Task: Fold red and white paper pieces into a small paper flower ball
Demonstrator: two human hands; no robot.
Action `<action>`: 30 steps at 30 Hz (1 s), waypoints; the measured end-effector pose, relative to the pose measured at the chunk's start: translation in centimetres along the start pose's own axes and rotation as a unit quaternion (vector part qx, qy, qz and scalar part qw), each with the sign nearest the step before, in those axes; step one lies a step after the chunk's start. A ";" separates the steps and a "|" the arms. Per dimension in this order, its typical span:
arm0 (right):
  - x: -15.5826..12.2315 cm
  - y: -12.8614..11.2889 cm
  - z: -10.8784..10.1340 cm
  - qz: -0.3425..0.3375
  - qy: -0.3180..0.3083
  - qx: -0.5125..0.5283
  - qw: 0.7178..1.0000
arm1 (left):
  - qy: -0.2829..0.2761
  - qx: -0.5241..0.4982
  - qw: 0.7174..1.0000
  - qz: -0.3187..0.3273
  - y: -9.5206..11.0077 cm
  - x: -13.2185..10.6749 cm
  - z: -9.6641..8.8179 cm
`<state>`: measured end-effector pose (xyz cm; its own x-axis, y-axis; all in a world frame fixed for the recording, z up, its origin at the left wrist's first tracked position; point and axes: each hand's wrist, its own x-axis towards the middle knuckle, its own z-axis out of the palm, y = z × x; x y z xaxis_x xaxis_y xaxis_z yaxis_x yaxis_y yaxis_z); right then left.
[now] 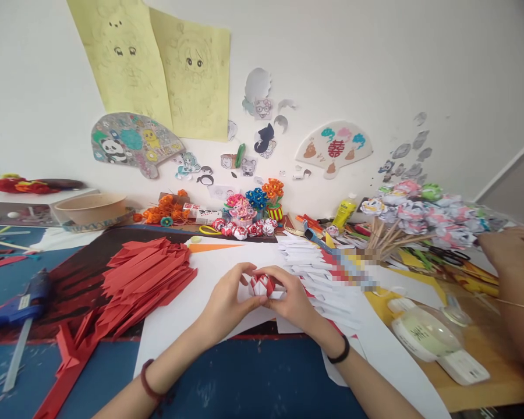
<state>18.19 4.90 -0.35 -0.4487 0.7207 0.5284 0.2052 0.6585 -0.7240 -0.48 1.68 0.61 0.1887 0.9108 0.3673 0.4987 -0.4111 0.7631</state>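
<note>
Between my two hands, above the white paper [174,302], is a red-and-white folded paper flower [261,284]. My left hand [227,297] grips its left side with thumb and fingers. From the right, my right hand [290,297] closes on the same flower, and a white paper strip [278,292] sticks out beside its fingers. Left of my hands lies a heap of folded red paper strips [144,279]. Folded white paper strips [310,270] lie in rows just behind and right of my right hand.
A blue hot glue gun [28,302] lies at the left. Finished red-and-white paper flowers [240,231] line the back. At the right are stemmed paper flowers [410,209], a clear bottle [425,331] and another person's arm [517,279].
</note>
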 end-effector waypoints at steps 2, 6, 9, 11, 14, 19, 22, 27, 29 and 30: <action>0.0 0.0 0.0 -0.008 0.002 -0.002 1.000 | -0.011 -0.011 1.000 -0.004 0.2 0.0 0.1; -0.1 0.0 0.0 -0.021 0.010 -0.008 1.000 | -0.012 -0.037 0.999 -0.010 0.4 0.1 0.1; -0.1 0.0 0.0 -0.033 0.018 -0.016 0.999 | -0.018 -0.044 0.999 -0.012 0.2 0.2 0.1; 0.0 0.1 0.0 -0.044 0.026 -0.023 0.998 | -0.017 -0.033 0.999 -0.006 0.0 0.2 0.2; 0.1 0.4 0.0 -0.049 0.041 -0.047 0.997 | 0.040 0.029 0.998 0.026 -0.2 0.1 0.2; -0.1 1.1 0.3 -0.023 0.050 -0.088 0.995 | 0.062 0.203 0.961 0.177 -0.4 -0.3 0.1; -0.2 1.3 0.5 -0.019 0.047 -0.090 0.995 | 0.024 0.247 0.941 0.229 -0.2 -0.5 0.3; -0.3 1.3 0.7 -0.026 0.046 -0.102 0.993 | 0.043 0.266 0.933 0.239 0.0 -0.5 0.9; -0.3 1.4 0.7 -0.027 0.043 -0.109 0.993 | 0.048 0.274 0.929 0.245 -0.1 -0.4 0.9; -0.4 1.4 0.7 -0.027 0.041 -0.111 0.993 | 0.048 0.278 0.927 0.248 -0.1 -0.4 0.9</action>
<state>18.00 5.43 -1.91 -0.3946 0.6923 0.6041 0.3743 0.7216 -0.5824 0.18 1.43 -0.13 0.4485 0.5963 0.6658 0.7350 -0.6699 0.1048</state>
